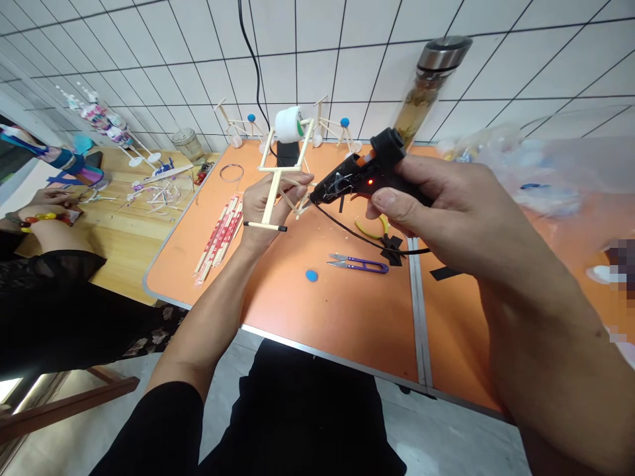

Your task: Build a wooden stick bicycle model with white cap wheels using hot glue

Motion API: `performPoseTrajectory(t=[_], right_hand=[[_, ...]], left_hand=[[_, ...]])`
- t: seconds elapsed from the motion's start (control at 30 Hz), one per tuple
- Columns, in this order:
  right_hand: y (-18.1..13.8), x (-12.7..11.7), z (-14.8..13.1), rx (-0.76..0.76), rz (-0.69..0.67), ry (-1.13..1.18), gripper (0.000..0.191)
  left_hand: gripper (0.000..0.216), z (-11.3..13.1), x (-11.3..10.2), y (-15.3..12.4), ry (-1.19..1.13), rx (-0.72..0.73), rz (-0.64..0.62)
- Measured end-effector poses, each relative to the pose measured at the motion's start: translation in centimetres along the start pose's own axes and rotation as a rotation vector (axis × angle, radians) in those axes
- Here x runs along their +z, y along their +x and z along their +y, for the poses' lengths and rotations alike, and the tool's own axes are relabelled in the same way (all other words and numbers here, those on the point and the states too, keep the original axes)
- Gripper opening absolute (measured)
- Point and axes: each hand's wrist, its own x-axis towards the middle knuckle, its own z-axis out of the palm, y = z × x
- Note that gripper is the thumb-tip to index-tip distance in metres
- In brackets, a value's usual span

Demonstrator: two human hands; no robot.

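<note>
My left hand (pixel 265 205) is closed around a small model bicycle frame (pixel 272 198) built of pale wooden sticks. Its crossbar has dark tips, and a white roll (pixel 289 125) shows between its two upper prongs; whether they touch, I cannot tell. My right hand (pixel 436 198) grips a black hot glue gun (pixel 377 168) with a lit red light. The gun's nozzle is at the stick joint beside my left fingertips, touching or nearly so. Below lie purple thread snips (pixel 358 263) and a blue disc (pixel 311 275) on the orange table (pixel 288 304).
Packaged chopsticks (pixel 218 238) lie left. Two similar stick models (pixel 243 125) stand by the wall, near a tea bottle (pixel 424 86). Yellow-handled pliers (pixel 372 228) and black pieces (pixel 394 251) lie by the gun's cable (pixel 347 231). Another person's hand (pixel 52 197) is at the wooden table (pixel 124 244).
</note>
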Motion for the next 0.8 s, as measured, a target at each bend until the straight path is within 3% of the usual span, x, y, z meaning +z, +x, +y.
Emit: performPoseTrajectory(t=[0.57,0.8], right_hand=[[0.09,0.1,-0.08,-0.023,-0.017,0.023,0.015],[0.23,0.23,0.25,-0.024,-0.019,0.013,0.014]], left_hand=[[0.031,-0.14,-0.06,-0.07,-0.036,0.043,0.009],[0.04,0.29,0.08,0.09,-0.02,-0.025,-0.001]])
